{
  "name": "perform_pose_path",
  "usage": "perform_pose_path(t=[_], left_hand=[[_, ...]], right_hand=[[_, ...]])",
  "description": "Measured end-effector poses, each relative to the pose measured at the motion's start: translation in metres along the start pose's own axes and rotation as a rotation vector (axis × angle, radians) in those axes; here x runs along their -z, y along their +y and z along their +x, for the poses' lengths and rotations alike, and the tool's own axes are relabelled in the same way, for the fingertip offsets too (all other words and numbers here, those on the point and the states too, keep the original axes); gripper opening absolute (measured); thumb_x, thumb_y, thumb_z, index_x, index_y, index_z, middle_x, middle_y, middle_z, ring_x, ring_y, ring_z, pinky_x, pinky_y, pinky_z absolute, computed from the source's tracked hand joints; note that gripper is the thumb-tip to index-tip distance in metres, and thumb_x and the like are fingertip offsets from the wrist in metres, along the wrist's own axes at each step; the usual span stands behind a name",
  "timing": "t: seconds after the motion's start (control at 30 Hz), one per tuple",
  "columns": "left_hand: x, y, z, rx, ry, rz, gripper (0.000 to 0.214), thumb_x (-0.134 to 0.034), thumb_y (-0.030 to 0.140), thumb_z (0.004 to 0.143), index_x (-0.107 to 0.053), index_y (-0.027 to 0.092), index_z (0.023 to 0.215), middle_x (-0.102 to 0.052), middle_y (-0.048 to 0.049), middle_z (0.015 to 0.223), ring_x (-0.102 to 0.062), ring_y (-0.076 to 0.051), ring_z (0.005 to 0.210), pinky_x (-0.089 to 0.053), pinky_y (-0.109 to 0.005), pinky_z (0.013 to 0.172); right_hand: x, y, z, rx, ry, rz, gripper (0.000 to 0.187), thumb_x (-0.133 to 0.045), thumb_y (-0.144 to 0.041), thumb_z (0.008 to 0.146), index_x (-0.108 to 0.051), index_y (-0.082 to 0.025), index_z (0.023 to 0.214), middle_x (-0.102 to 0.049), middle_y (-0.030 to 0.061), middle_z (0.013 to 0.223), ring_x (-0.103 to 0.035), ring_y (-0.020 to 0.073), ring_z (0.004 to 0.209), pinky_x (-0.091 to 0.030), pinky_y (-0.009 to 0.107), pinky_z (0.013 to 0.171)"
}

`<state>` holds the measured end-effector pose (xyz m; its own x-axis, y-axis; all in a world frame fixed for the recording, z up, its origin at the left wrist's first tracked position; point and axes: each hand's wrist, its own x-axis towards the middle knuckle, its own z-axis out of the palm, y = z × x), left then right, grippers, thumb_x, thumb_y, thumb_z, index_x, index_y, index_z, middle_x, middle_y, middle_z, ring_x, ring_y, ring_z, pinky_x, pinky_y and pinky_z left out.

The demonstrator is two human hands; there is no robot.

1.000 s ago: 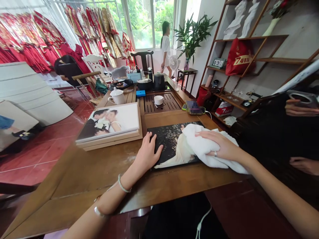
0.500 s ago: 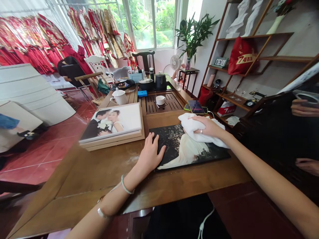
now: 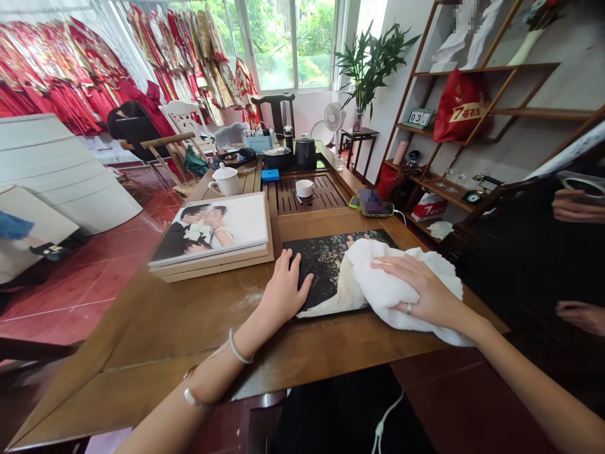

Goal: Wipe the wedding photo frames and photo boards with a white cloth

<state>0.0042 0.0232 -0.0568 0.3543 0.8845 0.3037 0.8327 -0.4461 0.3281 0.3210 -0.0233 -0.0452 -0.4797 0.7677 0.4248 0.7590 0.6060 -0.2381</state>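
Note:
A dark photo panel (image 3: pixel 326 265) showing a figure in a white dress lies flat on the wooden table (image 3: pixel 198 328) in front of me. My left hand (image 3: pixel 282 291) rests open on the panel's left edge, fingers spread flat on it. My right hand (image 3: pixel 416 287) presses flat on a white cloth (image 3: pixel 385 284) that covers the panel's right half. A bracelet is on my left wrist, a ring on my right hand.
A light photo album (image 3: pixel 212 233) on a wooden box lies to the left. Behind are a tea tray with a cup (image 3: pixel 303 188), a white teapot (image 3: pixel 225 181), a kettle (image 3: pixel 305 151) and a phone (image 3: pixel 373 205). Another person's hands (image 3: pixel 579 205) are at the right. Shelves stand behind.
My right hand slid the white cloth from the panel's far right corner back toward me, onto its near right half. My left hand stayed on the left edge.

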Motion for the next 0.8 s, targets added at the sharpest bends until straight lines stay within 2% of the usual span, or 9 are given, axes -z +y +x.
perform_pose_path(t=[0.17, 0.33, 0.53, 0.67, 0.8], left_hand=[[-0.002, -0.004, 0.000, -0.028, 0.013, -0.008, 0.054, -0.044, 0.041, 0.096, -0.047, 0.005, 0.136, -0.043, -0.0280, 0.147, -0.033, -0.038, 0.145, -0.036, -0.056, 0.114], [-0.004, -0.007, 0.000, -0.039, 0.015, -0.027, 0.054, -0.043, 0.042, 0.097, -0.046, 0.007, 0.137, -0.043, -0.0271, 0.147, -0.032, -0.038, 0.145, -0.035, -0.058, 0.114], [-0.004, -0.004, 0.000, -0.002, 0.009, -0.035, 0.054, -0.045, 0.042, 0.095, -0.048, 0.005, 0.136, -0.043, -0.0277, 0.147, -0.032, -0.039, 0.145, -0.035, -0.057, 0.114], [0.001, 0.000, 0.000, 0.006, -0.003, -0.016, 0.055, -0.045, 0.042, 0.095, -0.048, 0.006, 0.136, -0.043, -0.0264, 0.147, -0.033, -0.039, 0.144, -0.036, -0.055, 0.114], [0.004, 0.002, 0.001, 0.011, -0.028, 0.006, 0.056, -0.044, 0.041, 0.095, -0.048, 0.001, 0.135, -0.043, -0.0292, 0.146, -0.035, -0.041, 0.143, -0.036, -0.056, 0.113]], right_hand=[[0.001, 0.005, 0.017, -0.035, -0.042, 0.039, 0.056, -0.068, -0.035, 0.075, -0.058, -0.025, 0.130, -0.064, 0.0096, 0.133, -0.056, 0.0349, 0.124, -0.044, 0.055, 0.101], [-0.007, 0.019, 0.059, -0.078, -0.078, 0.055, 0.057, -0.069, -0.037, 0.073, -0.062, -0.023, 0.128, -0.064, 0.0109, 0.134, -0.057, 0.0358, 0.123, -0.044, 0.055, 0.102], [-0.022, 0.033, 0.102, -0.111, -0.053, 0.057, 0.057, -0.070, -0.033, 0.072, -0.063, -0.019, 0.126, -0.063, 0.0124, 0.133, -0.056, 0.0350, 0.125, -0.044, 0.052, 0.105], [-0.027, 0.033, 0.110, -0.125, -0.026, 0.025, 0.054, -0.068, -0.034, 0.074, -0.063, -0.019, 0.126, -0.064, 0.0121, 0.131, -0.059, 0.0339, 0.120, -0.045, 0.051, 0.102], [-0.027, 0.017, 0.096, -0.111, -0.014, 0.000, 0.055, -0.069, -0.034, 0.074, -0.062, -0.019, 0.125, -0.065, 0.0131, 0.130, -0.058, 0.0362, 0.119, -0.044, 0.055, 0.102]])
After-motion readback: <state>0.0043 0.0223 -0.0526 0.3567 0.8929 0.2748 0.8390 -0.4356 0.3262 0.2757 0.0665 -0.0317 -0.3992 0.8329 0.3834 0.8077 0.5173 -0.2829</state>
